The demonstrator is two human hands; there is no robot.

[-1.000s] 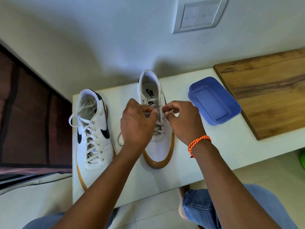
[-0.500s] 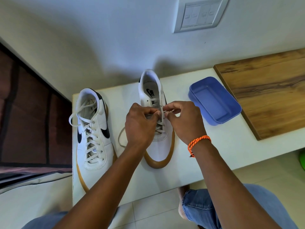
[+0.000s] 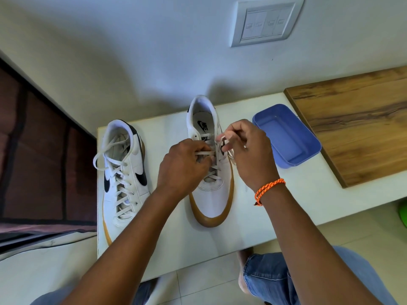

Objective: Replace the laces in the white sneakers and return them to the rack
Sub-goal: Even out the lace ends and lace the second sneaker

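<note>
1. I saw the sneaker (image 3: 210, 172) being laced lying dead ahead on the white table (image 3: 275, 205), its long axis running 6 to 12 o'clock, heel at 12.
2. My left hand (image 3: 184, 170) pinched the lace (image 3: 206, 153) over the eyelets; my right hand (image 3: 248, 154), at 3 o'clock of the tongue, pinched the lace's tip.
3. Both hands sat equally near.
4. The sneaker looked white, gum-soled, laced partway up. Its mate (image 3: 123, 172) stood at 9 o'clock, fully laced and untied.
</note>
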